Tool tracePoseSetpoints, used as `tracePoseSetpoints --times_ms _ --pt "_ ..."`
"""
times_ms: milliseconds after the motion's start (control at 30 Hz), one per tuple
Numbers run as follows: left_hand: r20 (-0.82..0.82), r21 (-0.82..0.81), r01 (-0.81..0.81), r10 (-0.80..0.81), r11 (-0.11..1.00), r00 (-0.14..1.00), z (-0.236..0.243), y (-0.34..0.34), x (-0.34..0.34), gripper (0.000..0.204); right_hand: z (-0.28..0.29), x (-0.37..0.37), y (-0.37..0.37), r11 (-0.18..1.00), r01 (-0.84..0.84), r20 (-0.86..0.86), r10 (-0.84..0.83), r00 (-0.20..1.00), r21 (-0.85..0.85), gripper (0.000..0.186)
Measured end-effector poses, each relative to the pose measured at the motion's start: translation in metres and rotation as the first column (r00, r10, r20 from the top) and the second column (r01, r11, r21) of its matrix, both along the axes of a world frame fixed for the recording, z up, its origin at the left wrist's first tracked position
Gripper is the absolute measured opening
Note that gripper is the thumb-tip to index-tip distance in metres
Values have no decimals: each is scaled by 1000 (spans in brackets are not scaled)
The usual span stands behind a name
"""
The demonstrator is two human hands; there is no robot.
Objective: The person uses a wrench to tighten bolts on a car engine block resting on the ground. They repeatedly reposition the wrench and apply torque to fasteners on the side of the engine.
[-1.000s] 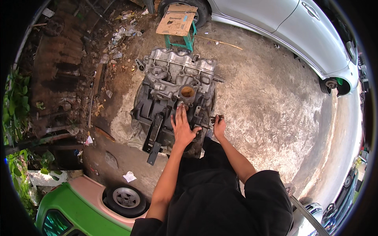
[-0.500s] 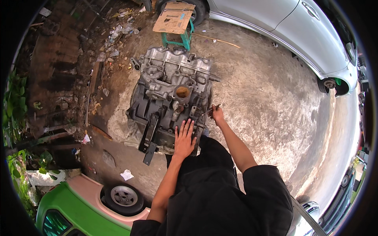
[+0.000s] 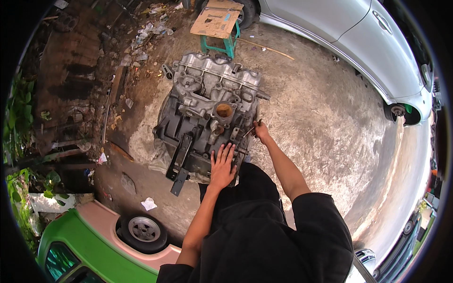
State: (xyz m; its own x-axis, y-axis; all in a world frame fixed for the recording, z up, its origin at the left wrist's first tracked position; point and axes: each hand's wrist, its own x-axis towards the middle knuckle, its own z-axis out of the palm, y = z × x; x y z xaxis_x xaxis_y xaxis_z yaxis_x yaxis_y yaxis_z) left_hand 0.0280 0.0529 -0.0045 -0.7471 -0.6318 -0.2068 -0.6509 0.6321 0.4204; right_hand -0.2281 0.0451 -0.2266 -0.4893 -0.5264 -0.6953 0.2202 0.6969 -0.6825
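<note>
An engine block [image 3: 207,101] of grey and black metal stands on the ground before me, with a round brownish opening on top. My left hand [image 3: 222,166] lies flat on its near face, fingers stretched out, holding nothing. Beside the engine's right edge, my right hand [image 3: 261,130] is closed around one end of a slim metal tool, like a wrench [image 3: 248,131]. The tool's other end reaches toward the engine's side; whether it sits on a bolt is too small to tell. Left of my left hand, a black metal bracket [image 3: 179,165] juts out from the engine.
Beyond the engine stands a green stool [image 3: 230,47] topped with a cardboard sheet [image 3: 216,19] bearing some tools. A silver car [image 3: 339,28] is at the far right. A green and pink car [image 3: 94,236] sits at the near left. Litter and planks [image 3: 118,85] line the left.
My right hand and the tool have turned slightly at the engine's side. My left hand stays flat on the engine. The whole view has shifted a little.
</note>
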Motion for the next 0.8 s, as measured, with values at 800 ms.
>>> tracePoseSetpoints --times_ms 800 --pt "1 -41 -1 1 999 1000 -5 1 -2 83 34 1 -44 982 -122 -98 137 986 141 34"
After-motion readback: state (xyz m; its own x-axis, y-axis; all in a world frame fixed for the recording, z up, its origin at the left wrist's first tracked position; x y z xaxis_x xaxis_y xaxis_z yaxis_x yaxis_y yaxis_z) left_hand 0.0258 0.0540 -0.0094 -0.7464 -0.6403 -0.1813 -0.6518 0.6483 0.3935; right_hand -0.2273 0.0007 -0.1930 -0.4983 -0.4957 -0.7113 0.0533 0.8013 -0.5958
